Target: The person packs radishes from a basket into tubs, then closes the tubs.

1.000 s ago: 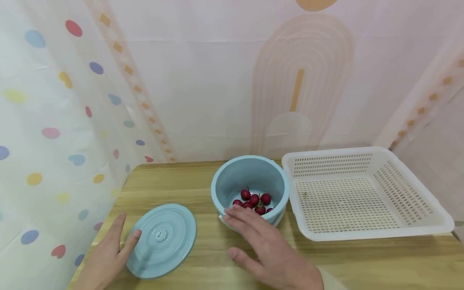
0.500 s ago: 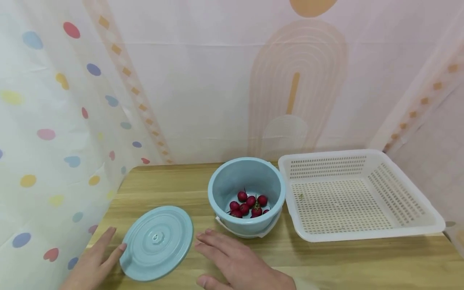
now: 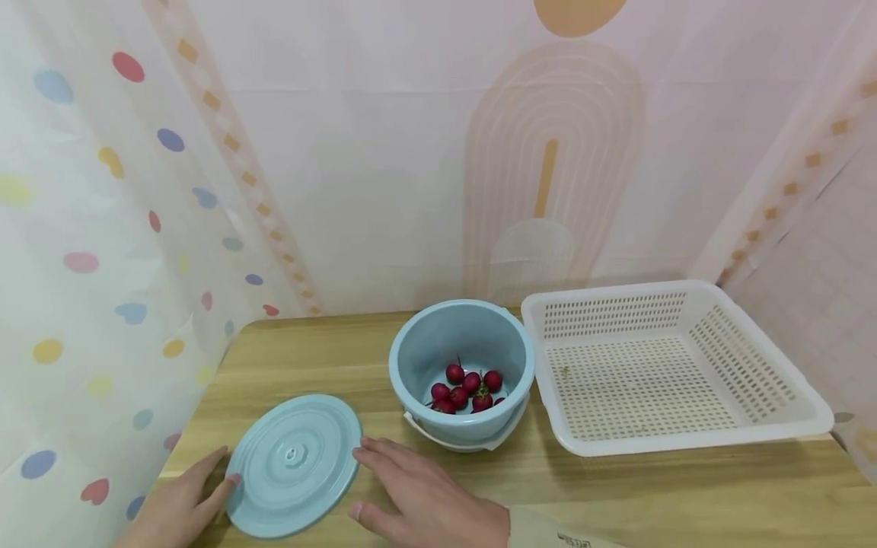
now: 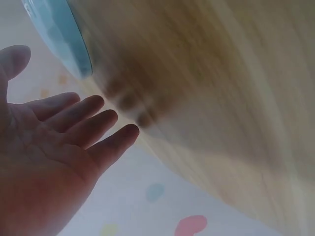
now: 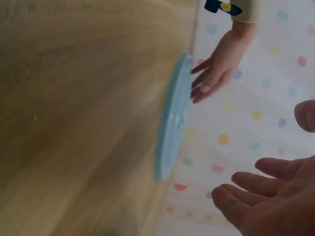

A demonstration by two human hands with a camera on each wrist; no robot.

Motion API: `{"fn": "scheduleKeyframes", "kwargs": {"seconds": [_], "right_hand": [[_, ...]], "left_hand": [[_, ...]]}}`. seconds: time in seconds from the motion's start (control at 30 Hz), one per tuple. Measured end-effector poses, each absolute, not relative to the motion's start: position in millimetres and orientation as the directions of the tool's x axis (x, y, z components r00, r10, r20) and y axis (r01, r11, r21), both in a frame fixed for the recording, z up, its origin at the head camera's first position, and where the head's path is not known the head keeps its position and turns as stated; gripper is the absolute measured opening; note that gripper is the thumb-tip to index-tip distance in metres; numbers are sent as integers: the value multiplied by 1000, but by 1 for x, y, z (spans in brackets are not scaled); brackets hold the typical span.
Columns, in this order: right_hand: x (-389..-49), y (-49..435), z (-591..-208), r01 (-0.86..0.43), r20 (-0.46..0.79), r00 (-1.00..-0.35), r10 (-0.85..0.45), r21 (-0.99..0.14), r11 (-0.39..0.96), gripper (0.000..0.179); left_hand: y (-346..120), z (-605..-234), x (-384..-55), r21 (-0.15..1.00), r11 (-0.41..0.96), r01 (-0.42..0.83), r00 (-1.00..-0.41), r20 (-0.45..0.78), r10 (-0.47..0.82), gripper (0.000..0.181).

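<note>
A round light-blue lid [image 3: 294, 487] lies on the wooden table, its small knob facing up. At its left edge is my left hand [image 3: 180, 506], fingers spread, thumb tip overlapping the rim in the head view; contact is unclear. My right hand [image 3: 425, 495] hovers by the lid's right edge with extended fingers and nothing in its grasp. In the right wrist view the lid [image 5: 173, 128] appears edge-on, apart from that hand [image 5: 275, 196]. Behind the right hand stands a light-blue bucket [image 3: 459, 335] holding several small red radishes [image 3: 460, 396].
Right of the bucket, and close against it, sits a white perforated plastic basket [image 3: 685, 440]. The bucket's white handle [image 3: 438, 440] hangs down in front. A patterned curtain [image 3: 384, 190] rises behind the table [image 3: 315, 354] and along its left side.
My right hand has moved left from the bucket's front rim to beside the lid. My left hand has shifted slightly left and down, staying at the lid's left edge.
</note>
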State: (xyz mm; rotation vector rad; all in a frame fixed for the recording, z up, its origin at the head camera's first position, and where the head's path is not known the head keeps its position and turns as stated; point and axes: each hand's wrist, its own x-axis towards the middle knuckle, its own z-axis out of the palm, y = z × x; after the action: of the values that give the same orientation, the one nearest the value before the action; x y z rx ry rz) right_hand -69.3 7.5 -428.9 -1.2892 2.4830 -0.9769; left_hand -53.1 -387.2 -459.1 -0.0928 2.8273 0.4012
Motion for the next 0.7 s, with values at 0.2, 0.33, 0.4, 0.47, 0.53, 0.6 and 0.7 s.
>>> {"fn": "scheduleKeyframes", "kwargs": {"seconds": [0.2,0.33,0.4,0.47,0.53,0.6,0.7], "right_hand": [[-82,-11,-443,-552,26,-658,-752,-695,460,71],[-95,-24,-453,-441,-42,-714,-699,-748,496,70],[-100,-29,-457,-400,-61,-742,-668,-758,514,71],[-103,-33,-460,-369,-78,-759,-646,-766,526,72],[-106,-37,-463,-353,-80,-770,-634,-773,527,71],[-107,-40,-463,-327,-91,-776,-624,-788,521,71],[-107,-43,-463,-285,-110,-782,-613,-811,510,71]], "left_hand": [[-382,-461,-56,289,949,-124,-949,-313,-29,90],[-380,-462,-61,289,948,-130,-948,-318,-33,90],[-379,-462,-62,297,947,-122,-949,-313,-24,89],[-378,-462,-63,304,946,-113,-951,-308,-15,89],[-377,-462,-63,303,946,-115,-950,-310,-16,89],[-376,-462,-62,294,947,-129,-946,-323,-29,91],[-375,-461,-61,284,948,-141,-941,-336,-40,92]]}}
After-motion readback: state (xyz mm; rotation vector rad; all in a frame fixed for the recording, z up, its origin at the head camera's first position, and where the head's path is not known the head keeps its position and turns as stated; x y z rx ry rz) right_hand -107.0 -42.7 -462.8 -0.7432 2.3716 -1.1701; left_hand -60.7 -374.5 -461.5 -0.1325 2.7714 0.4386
